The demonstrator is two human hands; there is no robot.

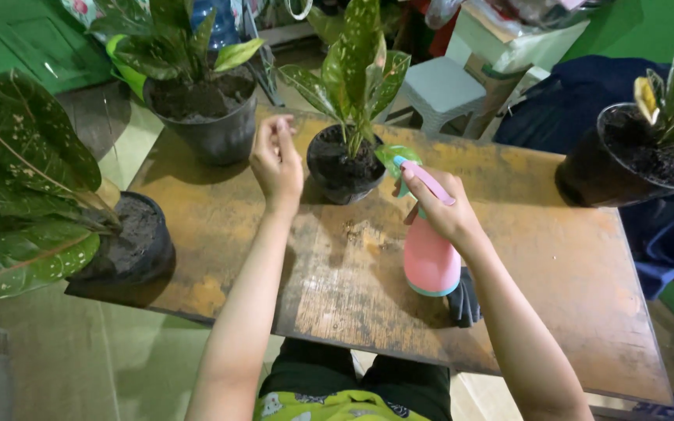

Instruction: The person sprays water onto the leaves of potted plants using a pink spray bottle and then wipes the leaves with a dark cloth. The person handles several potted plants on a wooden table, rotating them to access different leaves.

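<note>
Nearest the camera, two bare forearms are seen reaching out over a worn wooden desk. A pink spray bottle is grasped in the right hand, its base raised just off the desk and its green nozzle turned toward a small black pot holding a speckled plant, which stands at the middle of the far edge. The right grip is clenched around the bottle's neck, with a finger laid along the pink trigger. The left hand is held in the air just left of that pot, released and holding nothing, fingers loosely curled. A larger grey pot stands far left, another black pot at the near left corner, and a fourth pot at the far right. The step in hand is judged to be the misting of the middle plant; the trigger would need to be squeezed with the nozzle kept aimed at the leaves.
</note>
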